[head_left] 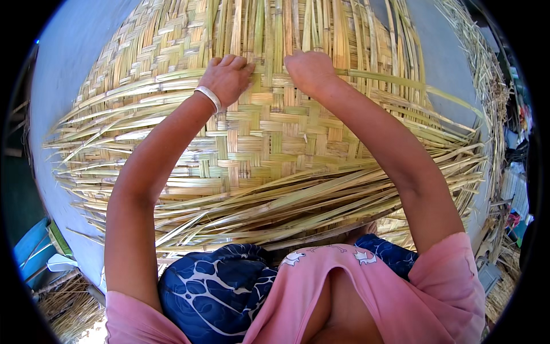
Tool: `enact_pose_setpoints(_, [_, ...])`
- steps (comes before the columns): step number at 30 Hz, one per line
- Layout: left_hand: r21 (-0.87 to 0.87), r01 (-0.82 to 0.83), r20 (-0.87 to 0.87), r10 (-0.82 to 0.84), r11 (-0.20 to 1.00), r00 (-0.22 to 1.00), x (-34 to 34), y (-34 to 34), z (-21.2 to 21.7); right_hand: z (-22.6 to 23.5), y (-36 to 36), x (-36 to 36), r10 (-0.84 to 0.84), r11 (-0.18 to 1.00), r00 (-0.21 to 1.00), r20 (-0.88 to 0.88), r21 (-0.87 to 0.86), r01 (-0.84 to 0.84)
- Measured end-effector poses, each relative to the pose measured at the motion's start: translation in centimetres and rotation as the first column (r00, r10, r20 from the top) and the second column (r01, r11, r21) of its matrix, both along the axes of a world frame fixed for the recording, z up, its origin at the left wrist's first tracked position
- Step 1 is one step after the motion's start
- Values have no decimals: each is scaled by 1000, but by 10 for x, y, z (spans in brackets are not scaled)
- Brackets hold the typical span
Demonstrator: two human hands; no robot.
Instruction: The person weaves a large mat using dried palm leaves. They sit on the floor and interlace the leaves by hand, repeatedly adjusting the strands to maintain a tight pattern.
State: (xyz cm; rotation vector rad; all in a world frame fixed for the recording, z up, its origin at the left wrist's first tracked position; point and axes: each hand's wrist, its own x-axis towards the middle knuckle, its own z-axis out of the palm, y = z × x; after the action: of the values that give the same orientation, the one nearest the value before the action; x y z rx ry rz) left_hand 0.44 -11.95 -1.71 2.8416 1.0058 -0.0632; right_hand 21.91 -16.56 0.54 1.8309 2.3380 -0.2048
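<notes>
A large mat [286, 129] of flat, pale yellow-green reed strips lies in front of me, woven in its near middle and at the far left. My left hand [228, 79], with a silver bangle [209, 98] on its wrist, is closed over the strips at the edge of the weave, its fingertips hidden. To its right, my right hand [311, 71] is closed like a fist at the same edge. A crosswise reed strip [395, 79] runs out to the right from under it. Beyond both hands, long lengthwise strips [275, 28] lie loose side by side.
Loose strip ends [275, 212] bunch along the mat's near side, close to my body. Grey floor [57, 114] borders the mat. Dry stalks [478, 69] are heaped along the right, and a blue container [33, 246] stands at lower left.
</notes>
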Motion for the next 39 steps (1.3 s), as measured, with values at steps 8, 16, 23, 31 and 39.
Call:
enact_pose_setpoints(8, [-210,-534,79,558,819,826,33,-23,-3,11,-65,21,-646,697,241,-724,-432,571])
enact_pose_setpoints(16, [-172,-633,-2,642,755,766,53,-29,3,-15,-81,82,-242,467,-811,-533,-796,385])
enact_pose_setpoints(23, [-158,-629,-16,635,761,773,51,-25,-4,-5,-90,94,-215,316,-818,-533,-831,458])
enact_pose_setpoints(31, [-173,-600,-121,588,781,800,57,-18,12,-21,-89,132,-4,392,-933,-360,-859,330])
enact_pose_setpoints(39, [-66,123,157,-111,990,981,125,-43,22,-14,-93,144,193,379,-938,-289,-860,342])
